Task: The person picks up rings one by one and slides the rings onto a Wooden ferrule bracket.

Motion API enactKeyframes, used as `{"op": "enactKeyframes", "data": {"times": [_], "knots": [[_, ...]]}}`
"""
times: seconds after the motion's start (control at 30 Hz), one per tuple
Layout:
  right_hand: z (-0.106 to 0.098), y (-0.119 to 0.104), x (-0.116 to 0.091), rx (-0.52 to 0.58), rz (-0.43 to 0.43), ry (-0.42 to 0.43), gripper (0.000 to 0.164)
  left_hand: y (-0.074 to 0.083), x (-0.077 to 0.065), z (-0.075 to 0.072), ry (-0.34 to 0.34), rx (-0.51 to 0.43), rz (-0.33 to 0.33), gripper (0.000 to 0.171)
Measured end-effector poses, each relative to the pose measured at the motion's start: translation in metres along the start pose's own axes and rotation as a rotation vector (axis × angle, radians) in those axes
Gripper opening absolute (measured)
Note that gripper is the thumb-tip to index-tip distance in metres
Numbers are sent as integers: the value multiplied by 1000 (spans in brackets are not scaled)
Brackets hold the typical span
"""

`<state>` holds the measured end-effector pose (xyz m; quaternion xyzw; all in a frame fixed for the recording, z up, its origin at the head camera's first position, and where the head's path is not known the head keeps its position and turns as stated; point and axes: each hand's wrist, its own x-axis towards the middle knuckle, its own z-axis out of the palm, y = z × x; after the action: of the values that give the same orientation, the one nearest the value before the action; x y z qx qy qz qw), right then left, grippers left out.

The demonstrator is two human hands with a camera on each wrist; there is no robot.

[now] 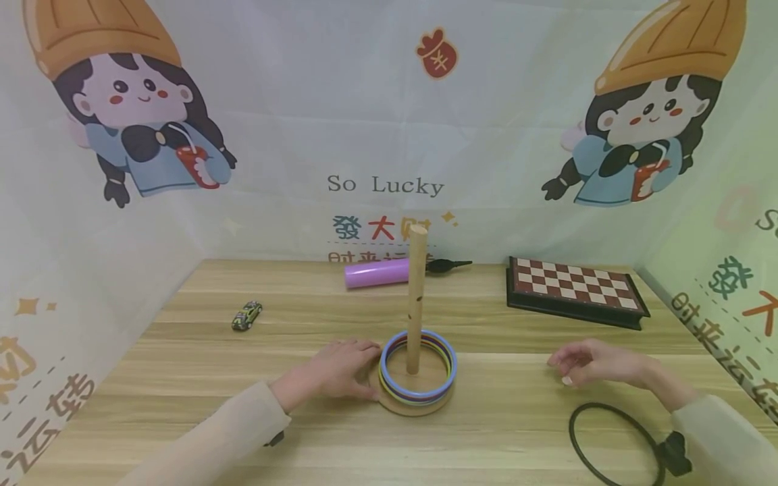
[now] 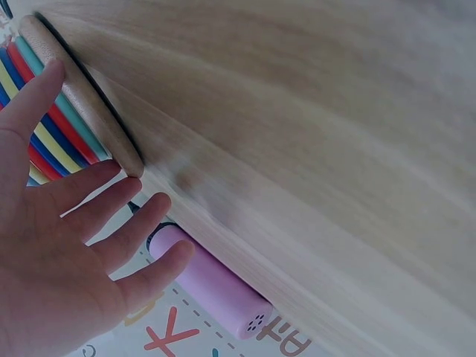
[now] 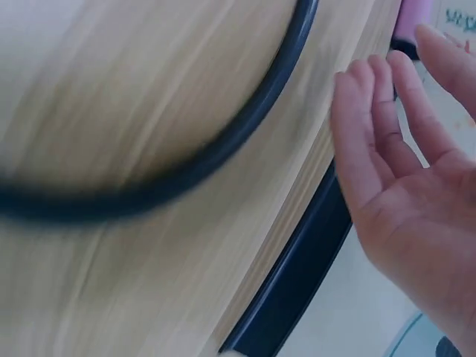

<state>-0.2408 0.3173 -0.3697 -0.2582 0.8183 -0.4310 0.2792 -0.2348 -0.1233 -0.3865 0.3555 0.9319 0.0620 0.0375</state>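
Note:
A wooden post point(image 1: 416, 304) rises from a round wooden base point(image 1: 419, 408) in the head view, with several stacked rings point(image 1: 453, 385) around its foot; the top ring is blue. At the base's left side, my left hand point(image 1: 343, 368) touches the rim with fingers spread. The left wrist view shows that hand point(image 2: 82, 245) beside the base edge point(image 2: 89, 104) and the blue, red, yellow and teal rings point(image 2: 56, 137). Off to the right, my right hand point(image 1: 602, 363) hovers above the table with loosely bent fingers. Its palm point(image 3: 424, 201) holds nothing in the right wrist view.
A purple cylinder with a black nozzle point(image 1: 377, 273) lies behind the post. A checkered board box point(image 1: 574, 290) sits at the back right, and a small toy car point(image 1: 247, 316) at the left. A black cable loop point(image 1: 614, 408) hangs near my right wrist. Printed cloth point(image 1: 273, 135) walls the table.

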Motion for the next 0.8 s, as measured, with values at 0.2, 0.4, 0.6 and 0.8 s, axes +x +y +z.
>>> {"op": "enactKeyframes", "data": {"times": [0.2, 0.4, 0.6, 0.8], "knots": [[-6, 16, -16, 4, 1, -46, 32, 0, 0, -1, -9, -1, -8, 74], [-4, 27, -24, 22, -60, -88, 28, 2, 0, -1, -18, -10, -23, 74], [1, 29, -27, -1, -133, -89, 28, 1, 0, 0, -16, -1, -18, 74], [5, 30, -27, -64, -188, -63, 27, 1, -1, -1, -15, 3, -14, 74]]}}
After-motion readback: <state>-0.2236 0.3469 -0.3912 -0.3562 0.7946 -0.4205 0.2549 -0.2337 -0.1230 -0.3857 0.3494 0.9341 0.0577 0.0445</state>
